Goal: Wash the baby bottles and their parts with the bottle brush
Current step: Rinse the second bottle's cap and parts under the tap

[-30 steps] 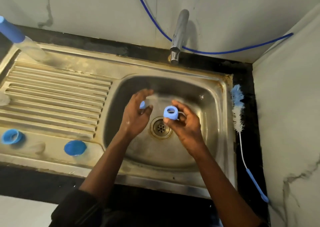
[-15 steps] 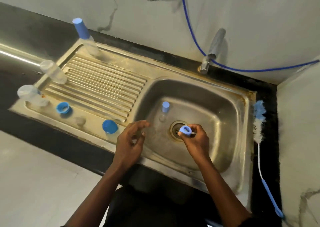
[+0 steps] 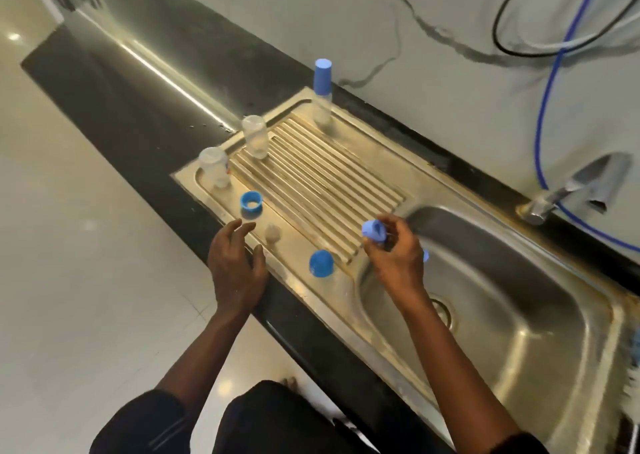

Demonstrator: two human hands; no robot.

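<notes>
Grip: right hand (image 3: 398, 263) pinched a blue collar (image 3: 374, 232) between thumb and fingertips; left hand (image 3: 235, 270) held nothing, its fingers spread and loosely bent.
Collar's place: in the air where the drainboard (image 3: 329, 176) met the basin (image 3: 519, 297), touching neither.
Left hand's place: over the drainboard's front rim, near a clear teat (image 3: 273, 233) and a second collar (image 3: 251, 204), gripping neither.
Laid out: a blue cap (image 3: 321, 263) sat just beside the basin. An open bottle (image 3: 214, 171) and a second bottle (image 3: 255, 140) stood at the drainboard's far-left corner. A capped bottle (image 3: 322, 90) stood at the back, fully assembled.
Basin: a blue bit (image 3: 425, 255) showed behind the right hand; what it was could not be told.
Brush: the brush (image 3: 634, 377) lay at the right edge, well apart from both hands and only partly in view.
Tap: the tap (image 3: 568, 190) showed no running water, and no suds showed anywhere.
Done: most likely the dismantling of two bottles; whether any piece had been scrubbed could not be told.
Left: likely the bulk of it. The capped bottle was unopened, the brush was not in hand, and the bottles and parts were to be scrubbed and rinsed.
</notes>
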